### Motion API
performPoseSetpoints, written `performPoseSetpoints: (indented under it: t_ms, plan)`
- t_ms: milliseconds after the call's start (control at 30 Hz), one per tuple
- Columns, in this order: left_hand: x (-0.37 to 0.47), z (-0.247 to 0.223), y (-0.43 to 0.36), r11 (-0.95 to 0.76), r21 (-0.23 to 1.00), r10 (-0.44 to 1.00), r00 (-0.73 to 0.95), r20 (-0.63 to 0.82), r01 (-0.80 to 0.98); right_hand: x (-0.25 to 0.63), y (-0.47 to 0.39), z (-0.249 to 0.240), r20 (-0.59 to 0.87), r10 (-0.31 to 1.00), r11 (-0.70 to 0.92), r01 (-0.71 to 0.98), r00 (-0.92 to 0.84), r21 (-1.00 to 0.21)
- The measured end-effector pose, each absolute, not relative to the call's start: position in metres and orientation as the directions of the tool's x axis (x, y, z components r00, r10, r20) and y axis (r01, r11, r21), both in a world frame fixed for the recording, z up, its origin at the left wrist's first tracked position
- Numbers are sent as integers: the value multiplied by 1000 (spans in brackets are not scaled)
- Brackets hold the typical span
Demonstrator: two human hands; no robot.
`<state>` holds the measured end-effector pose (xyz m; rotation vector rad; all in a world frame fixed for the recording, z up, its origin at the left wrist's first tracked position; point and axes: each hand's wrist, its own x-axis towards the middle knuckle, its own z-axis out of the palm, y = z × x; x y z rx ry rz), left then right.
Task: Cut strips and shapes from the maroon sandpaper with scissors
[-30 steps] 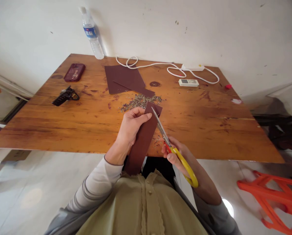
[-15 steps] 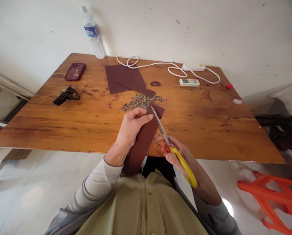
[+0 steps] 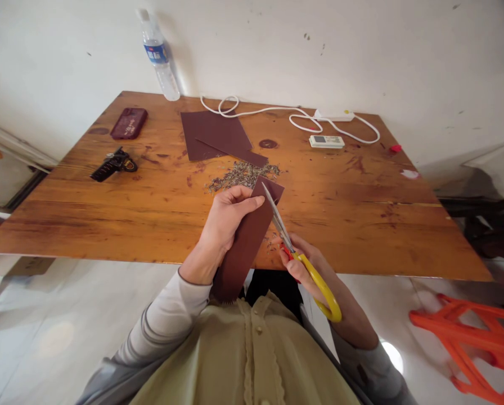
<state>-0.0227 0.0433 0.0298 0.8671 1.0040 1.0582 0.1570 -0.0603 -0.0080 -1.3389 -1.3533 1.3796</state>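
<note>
My left hand point(image 3: 229, 216) pinches a long dark maroon strip point(image 3: 244, 247) near its far end, thumb on top and fingers underneath. The strip, perhaps paper or thin leather, slants down toward my lap. My right hand point(image 3: 305, 261) grips scissors point(image 3: 317, 278) with yellow and red handles. Their blades lie over the strip's right edge, the tips pointing away just past my left thumb. Behind the strip lies a pile of small dry grey-brown bits point(image 3: 239, 175). Farther back a maroon sheet point(image 3: 212, 132) lies flat, with a narrow strip point(image 3: 246, 156) partly across it.
On the wooden table point(image 3: 151, 225), a hair claw clip point(image 3: 114, 164) and a phone case point(image 3: 129, 124) lie left. A plastic bottle point(image 3: 161, 62) stands at the back. A white cable point(image 3: 273, 109), power strip point(image 3: 335, 116) and small white device point(image 3: 327, 142) are back right; an orange stool point(image 3: 471, 337) stands below.
Almost nothing differs. The scissors have shifted very slightly at the strip's right edge, and my left hand keeps the same pinch.
</note>
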Motion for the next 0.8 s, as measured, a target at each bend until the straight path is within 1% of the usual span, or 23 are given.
performPoseSetpoints:
  t_ms: [133, 333, 433, 567, 800]
  plan:
    - [-23, 32, 44, 294, 915, 951, 176, -253, -274, 158, -61, -5, -158, 972, -135, 136, -172, -981]
    - [-26, 34, 45, 341, 896, 934, 214, -287, -285, 162, -62, -1, -74, 973, -38, 164, -220, -986]
    - [-26, 35, 45, 332, 905, 937, 205, -284, -265, 162, -61, 1, -80, 967, -47, 136, -242, -990]
    - [-26, 36, 45, 329, 911, 935, 216, -280, -247, 161, -60, 6, -94, 966, -60, 143, -242, -988]
    - [-28, 34, 46, 325, 918, 938, 206, -280, -227, 156, -61, 9, -74, 968, -40, 141, -242, -989]
